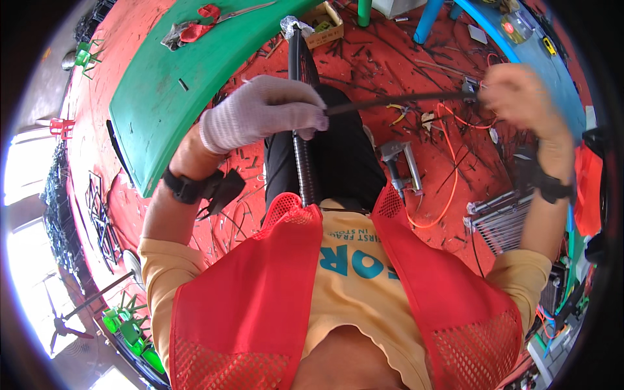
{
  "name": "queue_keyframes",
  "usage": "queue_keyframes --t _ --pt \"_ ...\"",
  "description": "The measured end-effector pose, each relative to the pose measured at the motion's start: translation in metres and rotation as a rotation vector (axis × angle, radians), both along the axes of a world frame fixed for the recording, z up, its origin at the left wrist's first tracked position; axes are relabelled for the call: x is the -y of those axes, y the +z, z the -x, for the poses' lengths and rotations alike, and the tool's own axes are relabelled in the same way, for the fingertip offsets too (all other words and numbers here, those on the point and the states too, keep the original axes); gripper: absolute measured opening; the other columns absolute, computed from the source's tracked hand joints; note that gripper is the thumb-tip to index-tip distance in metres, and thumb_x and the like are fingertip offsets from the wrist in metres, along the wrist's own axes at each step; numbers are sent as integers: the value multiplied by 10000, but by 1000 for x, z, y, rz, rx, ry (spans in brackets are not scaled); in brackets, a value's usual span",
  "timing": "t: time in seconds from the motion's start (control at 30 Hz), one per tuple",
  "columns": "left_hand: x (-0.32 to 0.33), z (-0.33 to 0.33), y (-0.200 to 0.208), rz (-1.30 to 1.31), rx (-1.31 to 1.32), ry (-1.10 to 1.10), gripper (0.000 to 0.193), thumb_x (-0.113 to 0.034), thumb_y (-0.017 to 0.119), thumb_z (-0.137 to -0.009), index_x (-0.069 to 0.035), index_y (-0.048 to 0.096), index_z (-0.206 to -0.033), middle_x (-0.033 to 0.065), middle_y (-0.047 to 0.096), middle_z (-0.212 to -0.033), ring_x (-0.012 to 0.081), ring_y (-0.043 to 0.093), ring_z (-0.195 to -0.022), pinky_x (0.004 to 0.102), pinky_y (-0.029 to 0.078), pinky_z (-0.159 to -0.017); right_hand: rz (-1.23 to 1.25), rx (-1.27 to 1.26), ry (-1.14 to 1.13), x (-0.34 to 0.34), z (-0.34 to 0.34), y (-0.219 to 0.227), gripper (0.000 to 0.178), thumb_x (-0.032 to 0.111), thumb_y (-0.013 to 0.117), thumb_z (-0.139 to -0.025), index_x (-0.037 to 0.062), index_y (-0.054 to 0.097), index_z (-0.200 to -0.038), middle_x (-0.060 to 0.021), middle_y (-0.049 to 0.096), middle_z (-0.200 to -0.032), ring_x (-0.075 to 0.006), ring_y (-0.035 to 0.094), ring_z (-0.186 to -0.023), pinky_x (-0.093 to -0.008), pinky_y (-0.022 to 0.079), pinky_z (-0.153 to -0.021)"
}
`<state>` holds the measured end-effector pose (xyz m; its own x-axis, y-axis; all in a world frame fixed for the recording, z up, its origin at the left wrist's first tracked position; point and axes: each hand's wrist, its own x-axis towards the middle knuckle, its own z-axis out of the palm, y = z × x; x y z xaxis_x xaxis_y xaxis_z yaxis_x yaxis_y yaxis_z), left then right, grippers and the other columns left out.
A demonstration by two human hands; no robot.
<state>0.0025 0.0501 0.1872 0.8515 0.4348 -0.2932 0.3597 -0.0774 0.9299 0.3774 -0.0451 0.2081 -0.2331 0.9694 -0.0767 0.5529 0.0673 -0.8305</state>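
Fingers (307,118) in a pale knitted glove are drawn in at the left hand (263,110), and the bare ones of the right hand (520,97) curl closed, both grasping one dark strip (403,103) that spans the space between them above the red floor (468,227). Going down by size, we count two tables: one green table (153,123) beyond the left forearm, one blue table (560,77) at the upper right. One long dark pole (304,172) runs between the person's legs, ribbed in its lower part and passing beneath the left hand. Past its far end we see one open cardboard box (327,38). One orange hose (452,156) curves over the floor to the right, beside one grey stapler-like tool (393,153). On the green table we find one pair of scissors (244,12); on the floor, just below the strip, one pair of yellow-handled pliers (398,116). Dark scraps lie around, too many for us to count. As for opening, the gloved thumb and fingers leave almost no gap around the strip; the right ones look tightly bent, but they are blurred, and we cannot tell their exact spacing.
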Motion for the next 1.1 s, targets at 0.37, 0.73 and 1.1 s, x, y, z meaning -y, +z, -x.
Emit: queue_keyframes --t 0.37,0.73,1.1 --pt "3 17 105 -405 15 129 621 -583 602 -840 29 629 -943 16 517 -554 48 427 -415 191 303 -368 -284 71 -37 -4 56 57 242 274 619 -930 42 623 -862 11 580 -704 -23 475 -566 -179 362 -480" --pt "-51 238 77 -686 -612 730 318 -184 650 -881 4 631 -1136 66 670 -948 122 607 -871 264 468 -811 -619 875 -267 -8 7 -18 146 176 590 -912 59 633 -988 -197 641 -817 -403 609 -757 -452 466 -600" --pt "34 21 12 -214 278 487 420 -354 495 -986 -34 554 -1252 39 627 -698 95 586 -580 216 459 -544 -1080 790 -84 -48 212 -11 176 212 610 -864 74 550 -773 -93 610 -569 -251 640 -514 -369 477 -423"
